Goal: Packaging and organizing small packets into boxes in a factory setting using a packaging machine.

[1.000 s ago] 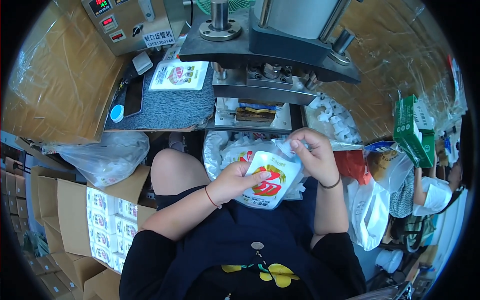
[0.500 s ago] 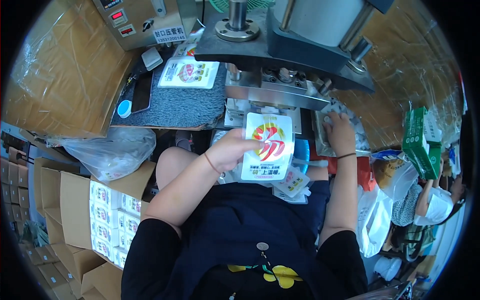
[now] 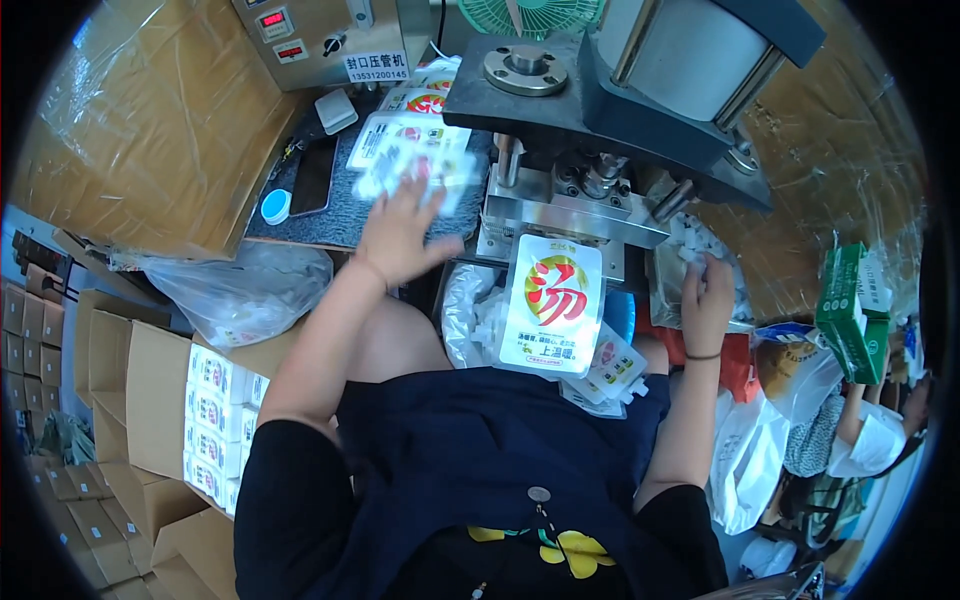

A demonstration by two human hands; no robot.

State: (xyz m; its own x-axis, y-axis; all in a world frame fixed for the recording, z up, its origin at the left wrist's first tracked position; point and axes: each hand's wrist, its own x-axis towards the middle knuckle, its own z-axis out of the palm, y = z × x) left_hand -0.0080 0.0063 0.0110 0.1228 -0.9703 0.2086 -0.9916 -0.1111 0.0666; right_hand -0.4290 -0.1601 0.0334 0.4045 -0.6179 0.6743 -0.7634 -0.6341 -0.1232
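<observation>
Nearest, a dark apron (image 3: 500,430) covers the person's lap, with small clear-and-white pouches (image 3: 615,368) lying at its far right edge. Beyond it, a white pouch with a red printed character (image 3: 553,312) faces up toward the person, its top end just before the press's metal block; neither hand touches it.

The right forearm runs almost straight forward, a dark band at the wrist. The right hand (image 3: 708,290) bends down over a tray (image 3: 668,305) of white plastic spouts (image 3: 712,240), fingers slightly curled; whether they pinch a spout cannot be told.

The left arm stretches forward, the left hand (image 3: 398,235) back-up, fingers splayed and thumb stuck out rightward, gripping nothing. A blurred pouch (image 3: 378,184) is at its fingertips, above the grey mat (image 3: 338,228); contact is unclear. Farther off stands the press (image 3: 625,125).
</observation>
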